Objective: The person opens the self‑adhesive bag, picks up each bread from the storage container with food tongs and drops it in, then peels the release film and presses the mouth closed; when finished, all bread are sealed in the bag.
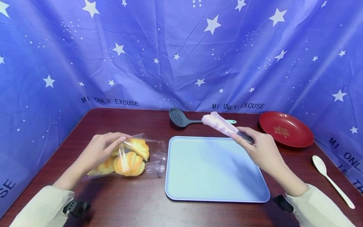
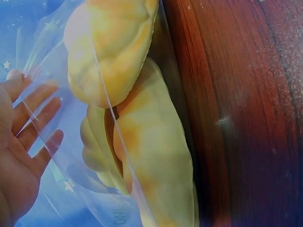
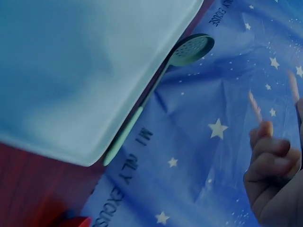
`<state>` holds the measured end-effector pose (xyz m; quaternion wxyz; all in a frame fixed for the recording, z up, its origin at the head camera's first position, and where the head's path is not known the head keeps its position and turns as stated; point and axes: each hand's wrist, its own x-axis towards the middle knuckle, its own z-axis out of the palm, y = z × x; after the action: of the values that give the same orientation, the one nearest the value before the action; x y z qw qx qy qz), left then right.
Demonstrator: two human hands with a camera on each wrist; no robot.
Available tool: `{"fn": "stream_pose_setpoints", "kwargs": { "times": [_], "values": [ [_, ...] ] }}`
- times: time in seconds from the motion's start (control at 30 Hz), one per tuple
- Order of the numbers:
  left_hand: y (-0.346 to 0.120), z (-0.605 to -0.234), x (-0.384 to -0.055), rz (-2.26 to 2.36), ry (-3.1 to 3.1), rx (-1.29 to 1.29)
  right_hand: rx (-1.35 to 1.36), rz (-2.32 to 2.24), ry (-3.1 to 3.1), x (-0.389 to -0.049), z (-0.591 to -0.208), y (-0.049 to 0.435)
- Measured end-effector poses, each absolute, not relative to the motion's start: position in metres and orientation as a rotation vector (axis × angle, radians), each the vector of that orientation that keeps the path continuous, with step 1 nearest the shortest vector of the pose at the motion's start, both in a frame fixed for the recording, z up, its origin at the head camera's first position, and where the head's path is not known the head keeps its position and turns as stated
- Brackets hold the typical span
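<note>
In the head view my left hand (image 1: 101, 148) pinches the upper edge of a clear plastic bag (image 1: 157, 157) at the left of the table. Thumb and index finger meet on the film, while the other fingers spread behind it in the left wrist view. Inside the bag lie several golden bread rolls (image 1: 129, 164), seen close up as ridged rolls (image 2: 154, 142). My right hand (image 1: 262, 149) grips the dark handle of tongs (image 1: 219, 124) with pale lilac ends, raised above the far edge of a light blue tray (image 1: 210, 170). The tong tips look apart in the right wrist view.
A grey slotted skimmer (image 1: 178, 118) with a mint handle end lies behind the tray. At the back right is a red plate (image 1: 300, 134), and a white spoon (image 1: 320, 165) lies at the right edge. A blue star-printed curtain (image 1: 170, 69) surrounds the table.
</note>
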<state>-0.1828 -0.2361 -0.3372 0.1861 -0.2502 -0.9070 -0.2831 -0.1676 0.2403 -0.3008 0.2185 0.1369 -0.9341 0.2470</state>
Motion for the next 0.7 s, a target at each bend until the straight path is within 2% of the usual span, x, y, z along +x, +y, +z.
{"fn": "stream_pose_setpoints", "kwargs": {
  "times": [0.3,0.7],
  "values": [
    [-0.237,-0.336,-0.182,-0.794,-2.56,-0.696,0.175,0.671,-2.661,-0.158,-0.313,0.282],
    [-0.238,-0.337,-0.181,-0.796,-2.56,-0.707,-0.047,0.628,-2.833,-0.145,-0.332,0.31]
  ]
}}
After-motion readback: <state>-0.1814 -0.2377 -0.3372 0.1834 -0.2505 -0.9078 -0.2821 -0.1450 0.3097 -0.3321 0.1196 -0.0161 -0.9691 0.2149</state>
